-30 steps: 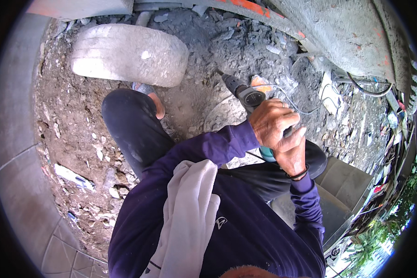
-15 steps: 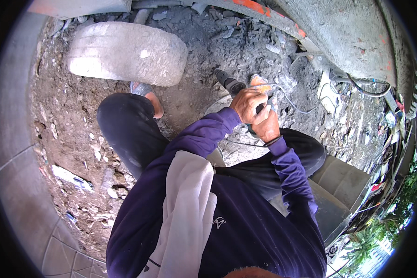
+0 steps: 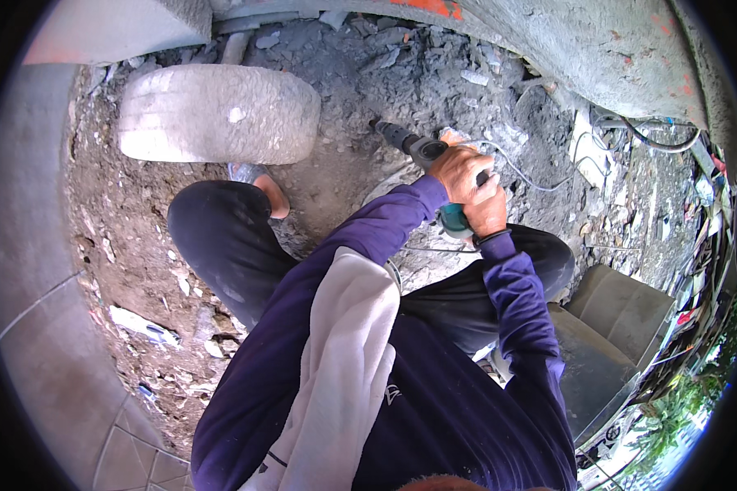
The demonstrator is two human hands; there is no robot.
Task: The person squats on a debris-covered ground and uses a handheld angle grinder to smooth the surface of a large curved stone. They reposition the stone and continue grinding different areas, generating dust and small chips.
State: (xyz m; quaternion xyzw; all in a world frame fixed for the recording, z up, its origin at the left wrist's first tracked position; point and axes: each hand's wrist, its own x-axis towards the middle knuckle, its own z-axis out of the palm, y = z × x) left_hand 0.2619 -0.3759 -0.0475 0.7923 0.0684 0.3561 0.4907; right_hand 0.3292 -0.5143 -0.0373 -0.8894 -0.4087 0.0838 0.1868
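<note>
A power drill, likely a rotary hammer [image 3: 427, 150], with a dark chuck, grey body and teal rear housing, points forward and left over the dusty ground. Its front end is near the soil; whether a bit enters the ground I cannot make out. Wrapped over the drill's upper body is my left hand [image 3: 457, 173], closed. Just behind it, my right hand [image 3: 488, 209] is closed around the rear handle. The two hands touch, covering much of the grip and any trigger. Beside the drill, an orange object [image 3: 454, 136] is partly hidden by my left hand.
A dusty rounded cylindrical block [image 3: 219, 114] lies at far left, by my left foot [image 3: 272, 195]. A thin grey cable [image 3: 526, 182] loops right of the drill. Concrete [image 3: 614, 61] curves along the far right. A brown box-like slab [image 3: 618, 315] stands by my right knee. Rubble covers the ground.
Both hands and the drill have shifted slightly right and nearer to me in the picture. More of the teal housing shows. The surroundings have also shifted a little as the view moved.
</note>
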